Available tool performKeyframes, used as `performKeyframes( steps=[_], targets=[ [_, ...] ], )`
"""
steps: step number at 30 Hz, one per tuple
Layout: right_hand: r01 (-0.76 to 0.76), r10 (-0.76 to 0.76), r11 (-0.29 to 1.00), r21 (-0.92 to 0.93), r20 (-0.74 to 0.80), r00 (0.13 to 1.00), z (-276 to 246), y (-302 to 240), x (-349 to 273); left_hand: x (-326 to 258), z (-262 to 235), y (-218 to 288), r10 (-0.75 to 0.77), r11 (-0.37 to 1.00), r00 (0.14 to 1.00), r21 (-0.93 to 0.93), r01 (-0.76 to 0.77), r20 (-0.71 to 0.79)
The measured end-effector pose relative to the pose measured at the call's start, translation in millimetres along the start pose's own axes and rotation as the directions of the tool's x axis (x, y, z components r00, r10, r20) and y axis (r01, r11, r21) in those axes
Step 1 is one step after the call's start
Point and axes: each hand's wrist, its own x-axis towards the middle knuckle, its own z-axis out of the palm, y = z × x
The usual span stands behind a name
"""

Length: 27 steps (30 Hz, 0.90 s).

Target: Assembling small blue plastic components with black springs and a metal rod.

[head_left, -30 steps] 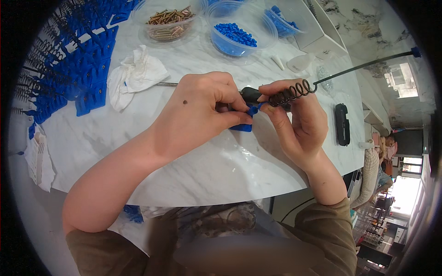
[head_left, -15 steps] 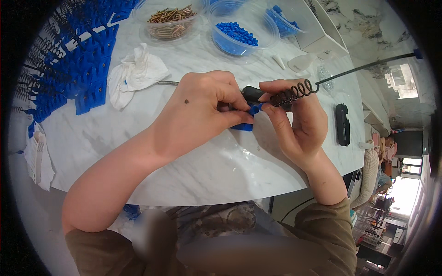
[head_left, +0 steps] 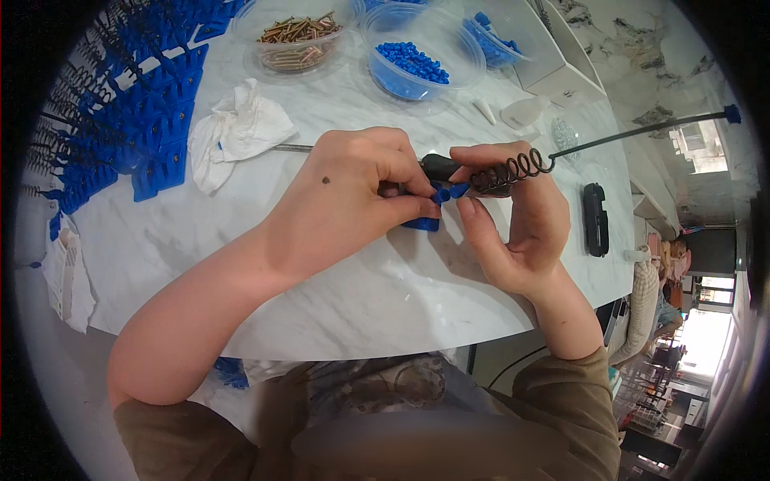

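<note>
My left hand [head_left: 353,172] is closed, its thumb and index finger pinching a small blue plastic piece [head_left: 423,224] that shows below the fingertips. A dark coil spring [head_left: 513,168] extends from a small blue cone [head_left: 459,191] beside those fingertips. The spring runs into a long dark rod, tipped with a blue cap [head_left: 731,114] at the far right. My right hand [head_left: 525,220] is around the spring, thumb lowered and apart from the fingers. A tool with a black handle [head_left: 439,166] and a thin metal shaft [head_left: 292,147] passes behind both hands; its middle is hidden.
Blue plastic parts with springs [head_left: 164,128] crowd the left side. A crumpled white tissue [head_left: 241,132] lies near them. Clear bowls hold brass-coloured screws [head_left: 298,40] and small blue pieces [head_left: 411,62]. A black case [head_left: 596,219] lies at the right, below a white box [head_left: 565,76].
My right thumb has moved down, away from the blue cone, uncovering it. The capped end of the rod has dipped slightly. My left hand has barely moved.
</note>
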Motion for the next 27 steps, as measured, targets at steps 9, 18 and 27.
performKeyframes(
  steps=[9,18,27],
  targets=[
    [-0.155,0.147,0.965,0.210,0.052,0.988,-1,3,1,1,0,1,0.018,1.000,1.000,0.007,-0.018,-0.021],
    [-0.173,0.156,0.954,0.244,0.087,0.984,-5,10,-1,1,0,3,-0.015,1.000,1.000,-0.026,0.014,-0.002],
    [-0.201,0.184,0.957,0.208,0.100,0.978,-8,9,1,1,0,2,-0.013,0.998,1.000,-0.055,0.013,0.000]
  ],
)
